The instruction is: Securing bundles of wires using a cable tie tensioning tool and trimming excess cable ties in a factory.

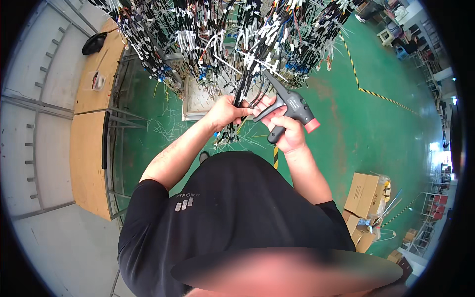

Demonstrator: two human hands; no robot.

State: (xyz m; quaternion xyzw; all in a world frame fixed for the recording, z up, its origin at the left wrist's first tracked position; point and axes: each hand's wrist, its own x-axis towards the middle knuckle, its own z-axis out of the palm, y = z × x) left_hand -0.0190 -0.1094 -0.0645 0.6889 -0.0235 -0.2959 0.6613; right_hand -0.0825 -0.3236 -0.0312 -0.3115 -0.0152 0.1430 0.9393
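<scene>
In the head view, the person's left hand (pixel 226 113) is closing its fingers and thumb around a slim bundle of black cables (pixel 241 85), which is running down from the mass above and passing between the two hands. The right hand (pixel 292 134) is holding a dark grey pistol-shaped hand tool with a red rear cap (pixel 298 105), its thumb wrapping the handle and its other fingers reaching toward the long lever; how firmly they are pressing, I cannot tell. The tool's narrow nose is pointing up and leftward, near thin white plastic ties (pixel 262 62) that are sticking out across the cables, though the crowding there is making it hard to say whether it is touching one. Beyond the hands, dense black wiring harnesses with white connectors (pixel 188 37) are hanging in thick clusters over a pale rectangular tray (pixel 184 110). Thin white offcuts (pixel 163 113) are lying on the green floor (pixel 324 106). At the left, light-brown wooden tables (pixel 91 153) are standing against a pale wall; at the lower right, brown cardboard boxes (pixel 362 194) are sitting well apart from the hands.
</scene>
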